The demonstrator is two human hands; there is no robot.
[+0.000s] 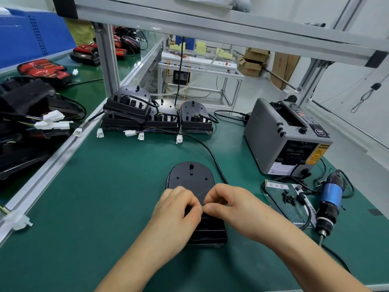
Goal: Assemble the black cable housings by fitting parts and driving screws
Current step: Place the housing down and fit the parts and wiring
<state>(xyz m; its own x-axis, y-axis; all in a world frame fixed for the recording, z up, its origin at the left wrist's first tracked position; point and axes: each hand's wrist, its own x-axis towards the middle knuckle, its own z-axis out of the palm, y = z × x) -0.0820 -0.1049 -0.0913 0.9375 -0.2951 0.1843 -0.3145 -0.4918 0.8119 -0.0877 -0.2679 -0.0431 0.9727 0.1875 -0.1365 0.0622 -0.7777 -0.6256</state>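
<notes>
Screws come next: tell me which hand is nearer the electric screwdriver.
Right. The right hand, over the black housing, lies left of the electric screwdriver; the left hand is beside it, further left.

This is a factory assembly workshop: a green-matted surface [105, 197] inside an aluminium frame [107, 60], stacked black housings [143, 114], a tape-dispensing machine [282, 135], an electric screwdriver [329, 199] and cardboard boxes [254, 62] behind.

Middle: we had one housing [192, 179] on the table [101, 199].
Back: we saw more housings [130, 108] stacked behind it.
Right: we saw a dispenser [269, 133] behind the screw tray [281, 193], with a screwdriver [330, 196] right of it.
</notes>
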